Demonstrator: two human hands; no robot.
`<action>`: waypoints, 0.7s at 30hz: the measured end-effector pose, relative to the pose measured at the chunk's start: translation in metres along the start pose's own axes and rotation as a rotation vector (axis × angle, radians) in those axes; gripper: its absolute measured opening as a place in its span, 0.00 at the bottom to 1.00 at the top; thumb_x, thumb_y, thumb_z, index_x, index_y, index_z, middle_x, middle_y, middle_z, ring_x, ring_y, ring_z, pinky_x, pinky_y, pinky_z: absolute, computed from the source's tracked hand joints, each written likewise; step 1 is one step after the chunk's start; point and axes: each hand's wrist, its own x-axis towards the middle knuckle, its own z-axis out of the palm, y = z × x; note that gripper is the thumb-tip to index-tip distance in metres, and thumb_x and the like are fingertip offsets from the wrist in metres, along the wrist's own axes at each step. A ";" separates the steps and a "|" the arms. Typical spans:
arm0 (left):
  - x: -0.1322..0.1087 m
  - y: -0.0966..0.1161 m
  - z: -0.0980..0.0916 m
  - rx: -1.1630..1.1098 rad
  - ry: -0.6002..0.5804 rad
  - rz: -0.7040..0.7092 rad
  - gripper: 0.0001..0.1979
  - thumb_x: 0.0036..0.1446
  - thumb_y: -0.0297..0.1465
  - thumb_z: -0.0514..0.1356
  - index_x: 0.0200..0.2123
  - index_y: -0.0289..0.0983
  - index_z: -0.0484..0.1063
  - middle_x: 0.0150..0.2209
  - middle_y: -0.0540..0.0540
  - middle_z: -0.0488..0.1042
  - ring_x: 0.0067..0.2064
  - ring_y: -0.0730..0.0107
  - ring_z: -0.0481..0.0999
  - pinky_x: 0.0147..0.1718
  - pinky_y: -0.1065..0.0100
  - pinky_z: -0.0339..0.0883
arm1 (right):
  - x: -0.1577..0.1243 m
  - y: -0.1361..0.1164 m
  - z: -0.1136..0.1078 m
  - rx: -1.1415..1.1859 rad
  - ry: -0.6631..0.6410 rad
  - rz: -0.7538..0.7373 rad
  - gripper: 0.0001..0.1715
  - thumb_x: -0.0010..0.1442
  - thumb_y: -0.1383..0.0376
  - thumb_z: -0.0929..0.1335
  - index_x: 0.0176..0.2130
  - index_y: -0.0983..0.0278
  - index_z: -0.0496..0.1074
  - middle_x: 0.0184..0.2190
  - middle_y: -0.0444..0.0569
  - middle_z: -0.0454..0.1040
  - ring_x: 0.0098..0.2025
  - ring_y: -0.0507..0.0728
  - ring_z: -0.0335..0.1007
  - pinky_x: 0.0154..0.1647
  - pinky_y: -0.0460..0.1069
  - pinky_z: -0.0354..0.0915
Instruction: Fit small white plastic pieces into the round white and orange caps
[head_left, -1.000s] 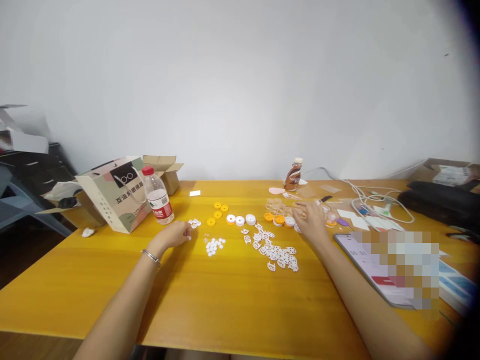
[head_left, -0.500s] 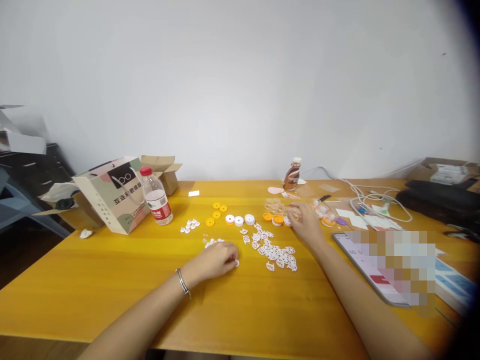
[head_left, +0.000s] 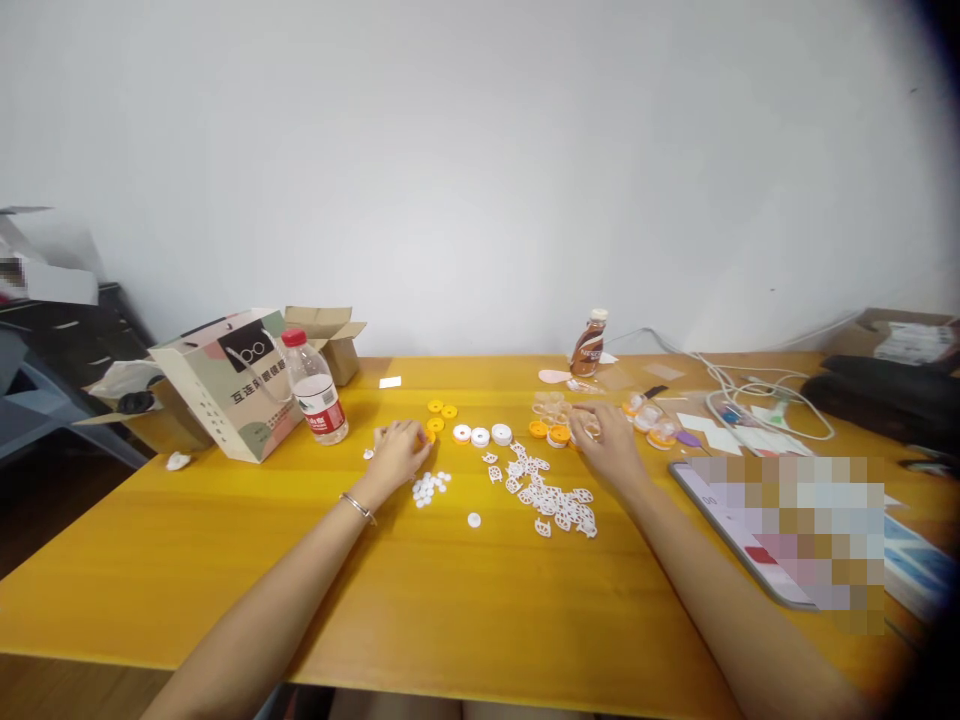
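My left hand (head_left: pixel 397 450) is over the left side of the parts, fingers curled, their tips at a yellow disc (head_left: pixel 428 437) mostly covered by the hand. Two or three other yellow discs (head_left: pixel 436 425) lie just behind it. A loose white round cap (head_left: pixel 474 520) sits nearer me, apart from a small heap of white caps (head_left: pixel 429 486). Farther right, my right hand (head_left: pixel 609 440) reaches among clear plastic rings (head_left: pixel 551 405), thumb and fingers apart. Orange-and-white discs (head_left: pixel 558 436) stand beside its fingertips; its palm hides part of that area.
Lacy white pieces (head_left: pixel 559 505) are heaped mid-table, behind them white discs (head_left: pixel 480 436). A water bottle (head_left: pixel 316 395) and paper bag (head_left: pixel 240 390) stand left. A brown bottle (head_left: pixel 589 345) is at the back. A phone (head_left: pixel 739 530), cables (head_left: pixel 727 385) and papers lie right.
My left hand has left the white round cap on the table and moved back and left to the yellow discs, uncovering the small white caps. My right hand has hardly moved.
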 end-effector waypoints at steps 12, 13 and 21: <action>-0.042 0.050 -0.018 -0.233 -0.385 0.569 0.14 0.49 0.41 0.59 0.38 0.41 0.65 0.38 0.50 0.71 0.41 0.66 0.67 0.43 0.64 0.51 | 0.001 -0.007 -0.003 0.059 -0.015 -0.040 0.12 0.55 0.60 0.62 0.40 0.62 0.65 0.39 0.52 0.70 0.43 0.60 0.65 0.44 0.56 0.59; -0.041 0.048 -0.019 -0.238 -0.382 0.569 0.15 0.48 0.42 0.59 0.38 0.41 0.65 0.39 0.50 0.71 0.42 0.65 0.66 0.44 0.64 0.51 | 0.002 -0.007 -0.004 0.066 -0.014 -0.043 0.12 0.55 0.60 0.62 0.40 0.62 0.65 0.39 0.52 0.70 0.43 0.60 0.64 0.44 0.56 0.59; -0.014 -0.017 -0.038 0.012 -0.232 0.304 0.09 0.56 0.31 0.52 0.32 0.38 0.71 0.33 0.48 0.73 0.34 0.70 0.70 0.36 0.70 0.56 | -0.008 -0.055 -0.007 0.289 -0.174 -0.178 0.07 0.57 0.64 0.62 0.37 0.62 0.66 0.33 0.50 0.70 0.37 0.57 0.65 0.40 0.53 0.61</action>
